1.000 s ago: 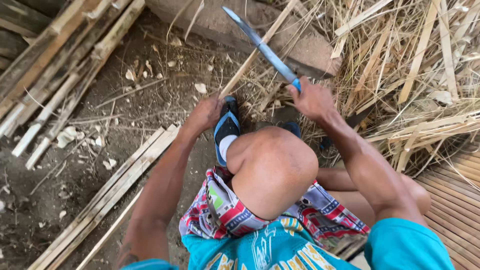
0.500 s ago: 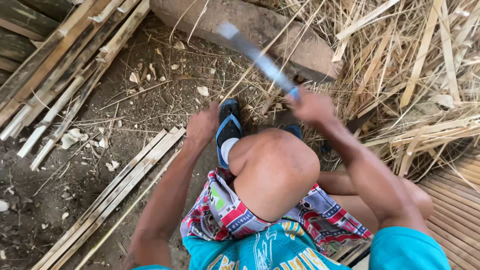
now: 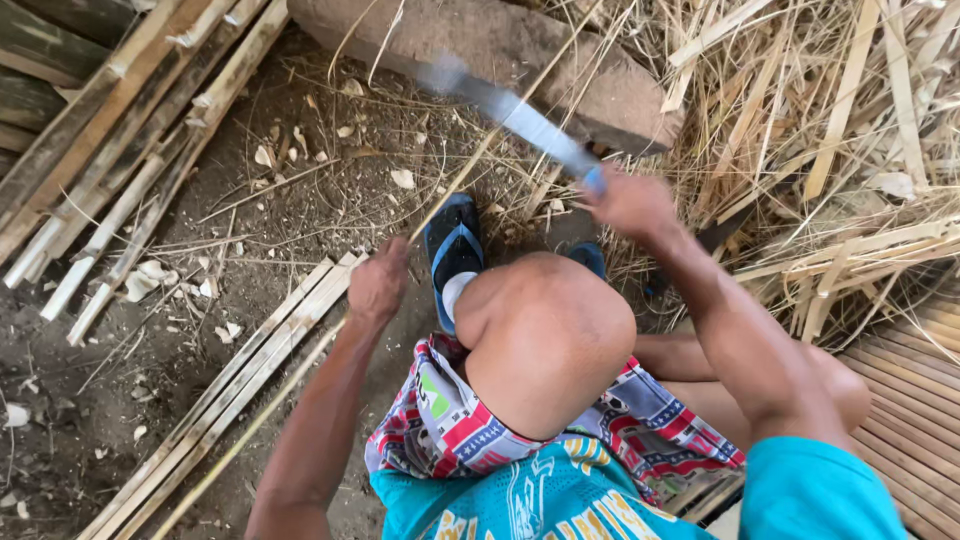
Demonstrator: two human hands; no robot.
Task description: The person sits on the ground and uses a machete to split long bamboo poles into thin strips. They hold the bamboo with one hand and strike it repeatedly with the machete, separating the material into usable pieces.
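- While the right hand (image 3: 632, 203) is blurred, I can see its fingers clenched round the blue handle of a long blade (image 3: 515, 115), which points up and to the left, its tip in front of the stone block (image 3: 520, 50).
- My left hand (image 3: 378, 285) has its fingers wrapped round a thin bamboo strip (image 3: 470, 170); the strip runs on a slant from the lower left, through that fist, up towards the blade and on across the stone block.
- Whether the blade edge touches the strip I cannot tell, because the metal is smeared.
- A raised bare knee (image 3: 545, 335) sits between the two arms, with a foot in a blue sandal (image 3: 455, 250) planted on the dirt floor (image 3: 300, 190) just beside the left hand.
- Flat split slats (image 3: 240, 375) lie on the ground to the left of the left forearm.
- More bamboo lengths (image 3: 120, 140) are stacked at upper left, and a heap of dry shavings (image 3: 830, 150) fills the right side.
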